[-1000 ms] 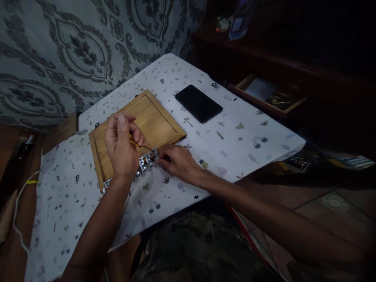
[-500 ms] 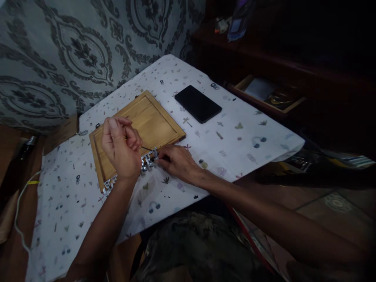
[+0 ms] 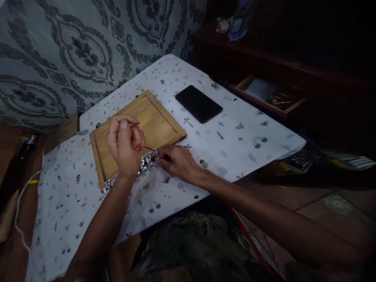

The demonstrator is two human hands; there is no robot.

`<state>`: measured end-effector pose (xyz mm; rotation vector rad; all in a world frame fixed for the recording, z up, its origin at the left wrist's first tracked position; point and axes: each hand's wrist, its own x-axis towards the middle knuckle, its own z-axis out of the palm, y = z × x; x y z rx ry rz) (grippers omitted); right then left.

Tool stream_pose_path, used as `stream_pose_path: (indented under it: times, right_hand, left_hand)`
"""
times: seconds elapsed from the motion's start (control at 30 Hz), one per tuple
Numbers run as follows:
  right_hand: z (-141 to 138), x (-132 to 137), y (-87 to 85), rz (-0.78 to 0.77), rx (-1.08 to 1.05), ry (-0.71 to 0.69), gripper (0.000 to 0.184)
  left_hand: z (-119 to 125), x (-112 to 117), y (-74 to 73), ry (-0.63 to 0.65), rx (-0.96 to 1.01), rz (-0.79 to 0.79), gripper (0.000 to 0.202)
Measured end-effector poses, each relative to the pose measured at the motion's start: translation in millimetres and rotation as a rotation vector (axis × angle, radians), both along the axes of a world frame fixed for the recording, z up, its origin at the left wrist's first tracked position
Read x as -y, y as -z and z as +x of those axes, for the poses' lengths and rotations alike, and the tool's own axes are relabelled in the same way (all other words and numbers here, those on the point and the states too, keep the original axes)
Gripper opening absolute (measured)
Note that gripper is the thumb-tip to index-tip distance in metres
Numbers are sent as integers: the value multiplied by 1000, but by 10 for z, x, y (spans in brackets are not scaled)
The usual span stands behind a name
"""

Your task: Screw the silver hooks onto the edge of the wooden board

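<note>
A wooden panel (image 3: 160, 121) with a raised frame lies flat on the table, and a row of shiny metal fittings (image 3: 150, 160) runs along its near edge. My left hand (image 3: 125, 147) is closed above the panel around a screwdriver (image 3: 149, 148); its handle is hidden in the fist. The thin dark shaft slants down to the right, its tip at a metal fitting (image 3: 156, 152) near the panel's right corner. At that same fitting, my right hand (image 3: 178, 160) pinches with thumb and fingers, partly covering it.
A black phone (image 3: 199, 103) rests on the patterned white tablecloth (image 3: 235, 145), right of the panel. Beyond the table's right edge is an open drawer (image 3: 270, 94) with items inside. A cardboard box (image 3: 62, 131) and a white cable (image 3: 18, 207) are at the left.
My left hand has shifted slightly right and turned a little around the screwdriver. The right hand stays at the fitting, and the panel has not visibly moved.
</note>
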<state>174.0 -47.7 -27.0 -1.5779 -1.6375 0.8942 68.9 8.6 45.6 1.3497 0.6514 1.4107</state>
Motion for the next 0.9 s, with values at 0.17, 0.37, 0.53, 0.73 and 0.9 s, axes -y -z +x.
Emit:
stream_pose_path:
  times: [0.17,0.37,0.53,0.73,0.9]
  right_hand:
    - [0,8,-6,-2,-10,-8,9]
    - [-6,12,-28,-1,-2,20,8]
    - [-3,10,-37,-24,8,15,9]
    - [1,8,-36,-18,18,5,8]
    - [-1,8,-34,-30,25,1,7]
  left_hand:
    - [-24,-28,-4,98,-18,-4,21]
    - [-56,-147,-51,443,-117,-12,14]
    - [-87,-185,-102,447,-151,-51,8]
    - [-73,-111,-76,149,-97,-64,9]
    - [5,-89,10,93,3,-9,19]
